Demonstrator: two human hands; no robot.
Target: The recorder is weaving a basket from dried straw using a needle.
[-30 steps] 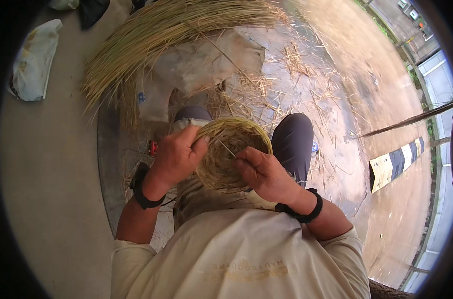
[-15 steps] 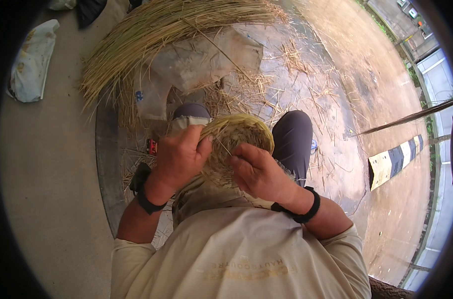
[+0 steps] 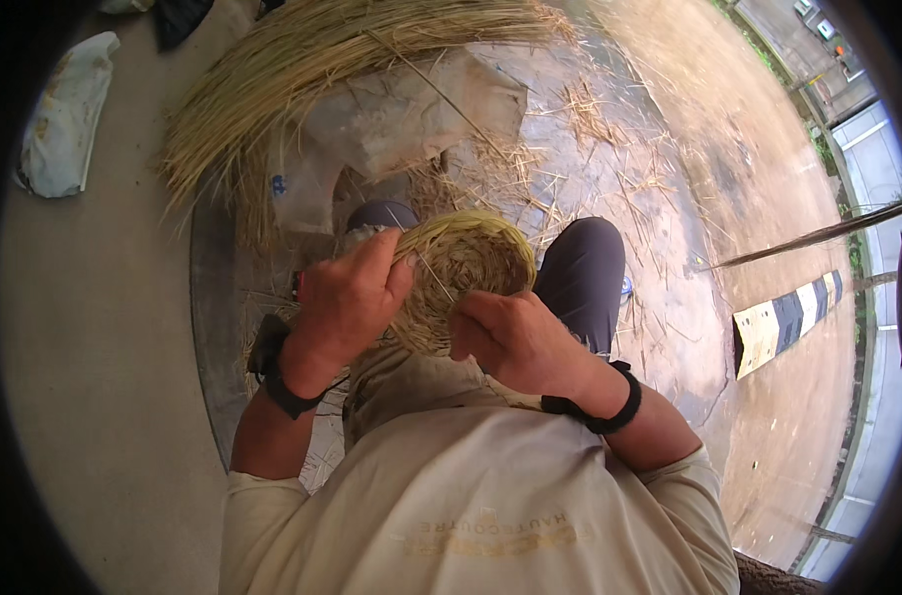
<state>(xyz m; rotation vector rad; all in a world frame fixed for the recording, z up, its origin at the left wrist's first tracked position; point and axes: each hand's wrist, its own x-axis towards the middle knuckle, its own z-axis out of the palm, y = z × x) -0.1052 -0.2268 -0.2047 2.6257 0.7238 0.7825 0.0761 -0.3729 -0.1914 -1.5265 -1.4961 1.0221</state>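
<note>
One woven basket (image 3: 471, 268), slightly farther out than before, my left hand (image 3: 350, 302) clamped on its rim, my right hand (image 3: 515, 339) opposite, pinching one thin strand (image 3: 433, 273).

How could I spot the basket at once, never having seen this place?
Start at the big sheaf of straw across the top, then come down to the two dark knees. Between them, the left hand at its rim and the right hand over its lower side, is the basket. Unlike the loose straw beyond, it is woven into a round bowl with a yellow-green rim.
</note>
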